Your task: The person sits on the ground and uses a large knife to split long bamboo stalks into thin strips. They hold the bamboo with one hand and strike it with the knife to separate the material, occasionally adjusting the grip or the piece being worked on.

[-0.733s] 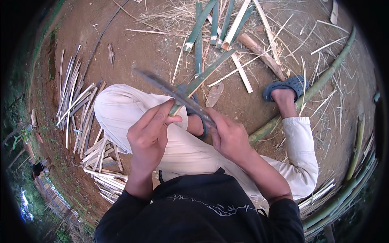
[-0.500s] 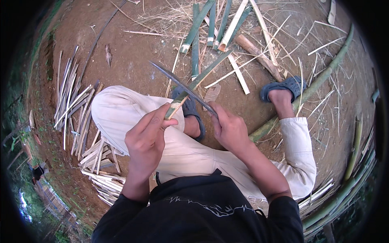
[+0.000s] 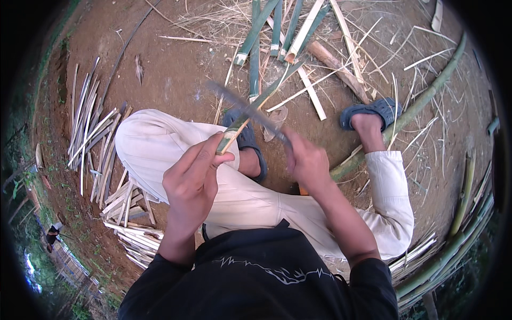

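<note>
My left hand (image 3: 191,181) is closed on the near end of a split bamboo strip (image 3: 273,89), green on one face and pale along its cut edge. The strip slants up and away to the right. In my right hand (image 3: 309,164) is a knife, its handle hidden by the fingers. The long dark knife blade (image 3: 229,97), smeared by motion, lies across the strip just beyond my left fingers, its tip toward the far left. A thin pale edge shows along the strip's right side.
Wider green bamboo pieces (image 3: 255,33) and a short log (image 3: 338,69) lie ahead on shaving-strewn soil. Thin split sticks (image 3: 109,152) are heaped at left. A long bamboo pole (image 3: 426,98) runs past my right sandal (image 3: 372,112); more poles (image 3: 453,261) lie at lower right.
My right hand and the knife have shifted slightly right, and the blade is now blurred. The strip has rolled a little, showing more of its pale cut edge. My left hand keeps its grip.
</note>
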Demonstrator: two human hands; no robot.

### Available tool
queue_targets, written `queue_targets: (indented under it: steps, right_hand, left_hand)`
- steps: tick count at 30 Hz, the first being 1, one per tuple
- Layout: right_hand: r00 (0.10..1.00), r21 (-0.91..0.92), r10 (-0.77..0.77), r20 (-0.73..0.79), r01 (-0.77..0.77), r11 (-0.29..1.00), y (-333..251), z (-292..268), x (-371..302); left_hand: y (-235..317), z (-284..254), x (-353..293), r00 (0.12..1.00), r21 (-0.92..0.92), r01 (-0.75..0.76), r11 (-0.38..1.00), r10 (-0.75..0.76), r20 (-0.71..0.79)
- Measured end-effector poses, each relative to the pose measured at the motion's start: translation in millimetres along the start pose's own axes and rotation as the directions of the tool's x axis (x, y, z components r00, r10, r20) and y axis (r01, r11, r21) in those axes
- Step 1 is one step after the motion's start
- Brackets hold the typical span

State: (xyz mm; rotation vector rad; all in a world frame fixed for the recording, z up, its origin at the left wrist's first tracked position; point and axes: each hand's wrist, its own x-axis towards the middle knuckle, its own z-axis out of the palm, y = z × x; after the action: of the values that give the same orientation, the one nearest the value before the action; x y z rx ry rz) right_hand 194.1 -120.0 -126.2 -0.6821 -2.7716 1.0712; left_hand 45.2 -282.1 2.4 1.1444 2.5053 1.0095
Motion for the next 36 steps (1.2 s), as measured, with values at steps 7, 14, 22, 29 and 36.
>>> queue_targets:
  steps: [7,14,22,29,36]
  right_hand:
    - [0.995,-0.055,0.1,-0.015,-0.101,0.993,16.7,9.9,7.8]
    - [0.916,-0.24,0.4,0.021,-0.384,0.892,99.1,31.9,40.1]
    - [0.892,-0.185,0.453,0.02,-0.442,0.878,113.9,49.4,42.1]
    - [0.838,-0.135,0.544,0.041,-0.535,0.834,113.1,46.8,67.1]
    - [0.802,-0.063,0.598,0.016,-0.596,0.801,174.2,70.3,92.1]
  left_hand:
    - [-8.4,-4.1,-7.9,0.998,0.032,-0.016,0.999,0.014,0.068]
    - [-2.7,2.8,-3.8,1.0,0.001,-0.017,1.0,0.017,0.015]
    - [-1.3,5.0,-6.1,0.999,-0.039,-0.018,0.999,0.019,0.031]
    - [3.8,4.0,0.4,0.994,0.013,-0.084,0.996,0.083,0.065]
    - [6.2,3.7,4.9,0.993,0.014,-0.068,0.998,0.066,0.093]
